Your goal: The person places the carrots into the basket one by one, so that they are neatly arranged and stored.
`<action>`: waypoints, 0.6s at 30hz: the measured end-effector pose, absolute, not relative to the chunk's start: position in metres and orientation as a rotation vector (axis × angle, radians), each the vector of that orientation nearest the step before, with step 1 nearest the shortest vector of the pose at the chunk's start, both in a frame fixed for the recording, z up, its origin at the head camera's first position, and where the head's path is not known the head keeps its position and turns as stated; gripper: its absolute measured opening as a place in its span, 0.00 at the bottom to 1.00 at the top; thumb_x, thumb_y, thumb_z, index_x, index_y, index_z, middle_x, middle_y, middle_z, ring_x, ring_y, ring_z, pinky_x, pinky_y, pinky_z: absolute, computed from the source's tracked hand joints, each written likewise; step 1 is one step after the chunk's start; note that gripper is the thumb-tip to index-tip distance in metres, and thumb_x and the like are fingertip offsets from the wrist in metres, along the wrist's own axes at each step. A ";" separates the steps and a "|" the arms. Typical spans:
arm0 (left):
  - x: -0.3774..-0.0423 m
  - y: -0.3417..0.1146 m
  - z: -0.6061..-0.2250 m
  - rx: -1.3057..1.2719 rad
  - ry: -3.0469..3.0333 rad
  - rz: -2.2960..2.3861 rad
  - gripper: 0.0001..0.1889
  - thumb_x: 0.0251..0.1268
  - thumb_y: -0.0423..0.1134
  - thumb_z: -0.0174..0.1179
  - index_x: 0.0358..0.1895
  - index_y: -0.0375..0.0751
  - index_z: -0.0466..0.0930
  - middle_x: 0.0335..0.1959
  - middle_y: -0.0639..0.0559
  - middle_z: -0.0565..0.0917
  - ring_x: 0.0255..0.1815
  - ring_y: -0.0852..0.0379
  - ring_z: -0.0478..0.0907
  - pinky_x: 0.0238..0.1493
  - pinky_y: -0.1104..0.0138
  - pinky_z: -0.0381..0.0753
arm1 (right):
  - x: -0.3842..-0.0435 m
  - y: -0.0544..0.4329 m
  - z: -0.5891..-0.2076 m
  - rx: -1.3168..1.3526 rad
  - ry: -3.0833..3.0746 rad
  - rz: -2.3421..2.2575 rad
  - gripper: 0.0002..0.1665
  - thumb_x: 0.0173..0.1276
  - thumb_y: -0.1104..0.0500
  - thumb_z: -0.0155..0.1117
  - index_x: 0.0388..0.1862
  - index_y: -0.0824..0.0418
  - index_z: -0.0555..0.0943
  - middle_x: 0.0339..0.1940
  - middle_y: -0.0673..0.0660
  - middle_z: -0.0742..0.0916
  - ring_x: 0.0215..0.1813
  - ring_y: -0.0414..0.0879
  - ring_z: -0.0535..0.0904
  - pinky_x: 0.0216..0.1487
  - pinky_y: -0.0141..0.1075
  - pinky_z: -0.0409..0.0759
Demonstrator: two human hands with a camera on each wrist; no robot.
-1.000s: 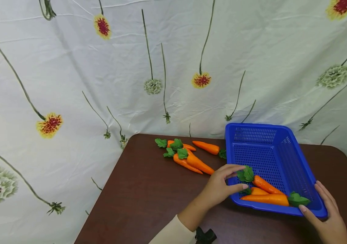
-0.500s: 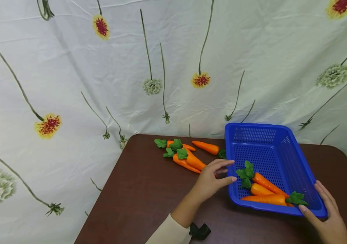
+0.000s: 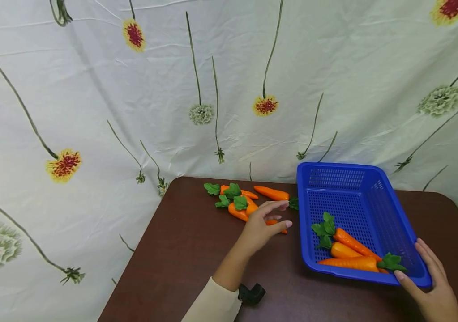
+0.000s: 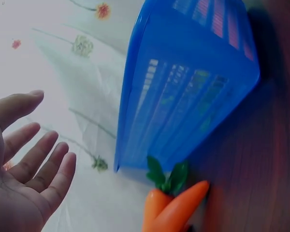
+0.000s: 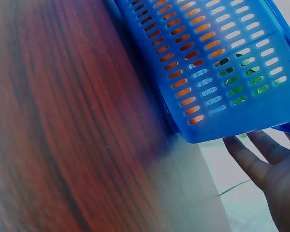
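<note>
My left hand [image 3: 258, 228] hovers over the table with loosely spread fingers and nothing held. In the head view it partly covers a heap of orange carrots [image 3: 237, 213] with green leafy tops. A separate carrot [image 3: 271, 193] lies just beyond, its leaves beside the blue plastic basket [image 3: 335, 203]. Several carrots [image 3: 349, 264] lie inside, at the near end. My right hand [image 3: 434, 277] holds the near right corner, thumb at the rim and fingers along the outside. In the left wrist view, the left palm [image 4: 24, 193] is apart from the basket wall [image 4: 183, 111] and two carrots [image 4: 179, 210].
The dark brown table [image 3: 180, 259] has rounded far corners. Behind it hangs a pale cloth [image 3: 164, 147] printed with flowers. A black piece [image 3: 252, 294] sits at the left wrist by the cream sleeve [image 3: 214, 302].
My left hand has withdrawn from the carrots in the basket and moved left, over to the heap on the table. The right hand stays at the basket's corner.
</note>
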State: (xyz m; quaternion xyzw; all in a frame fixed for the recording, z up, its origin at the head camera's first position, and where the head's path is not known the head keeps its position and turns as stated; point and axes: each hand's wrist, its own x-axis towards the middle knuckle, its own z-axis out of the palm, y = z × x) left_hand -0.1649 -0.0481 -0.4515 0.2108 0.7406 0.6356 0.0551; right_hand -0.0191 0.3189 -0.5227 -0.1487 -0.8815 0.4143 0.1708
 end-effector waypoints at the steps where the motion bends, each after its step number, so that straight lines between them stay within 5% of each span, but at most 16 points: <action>1: -0.167 -0.051 -0.452 0.629 2.247 1.933 0.25 0.64 0.43 0.71 0.65 0.58 0.80 0.61 0.55 0.81 0.64 0.57 0.77 0.66 0.59 0.79 | -0.019 0.319 -0.523 -0.421 -2.504 1.177 0.53 0.69 0.53 0.69 0.84 0.43 0.49 0.83 0.33 0.48 0.86 0.48 0.42 0.68 0.16 0.34; 7: -0.176 -0.071 -0.454 0.527 2.276 1.905 0.25 0.63 0.45 0.71 0.64 0.62 0.80 0.61 0.55 0.82 0.64 0.53 0.78 0.66 0.55 0.79 | -0.019 0.318 -0.522 -0.434 -2.512 1.177 0.53 0.70 0.53 0.69 0.84 0.43 0.48 0.85 0.37 0.47 0.86 0.52 0.42 0.66 0.15 0.34; 12: -0.182 -0.083 -0.457 0.429 2.316 1.860 0.25 0.62 0.51 0.71 0.63 0.68 0.78 0.63 0.59 0.81 0.61 0.49 0.80 0.55 0.61 0.84 | -0.020 0.317 -0.521 -0.470 -2.518 1.181 0.53 0.70 0.52 0.68 0.85 0.45 0.48 0.86 0.41 0.46 0.85 0.56 0.42 0.70 0.18 0.34; 18: -0.189 -0.096 -0.462 0.380 2.354 1.847 0.25 0.64 0.47 0.70 0.65 0.62 0.78 0.65 0.55 0.81 0.59 0.43 0.80 0.53 0.61 0.84 | -0.019 0.316 -0.521 -0.457 -2.513 1.173 0.53 0.70 0.52 0.69 0.85 0.46 0.49 0.85 0.40 0.47 0.86 0.54 0.43 0.68 0.15 0.35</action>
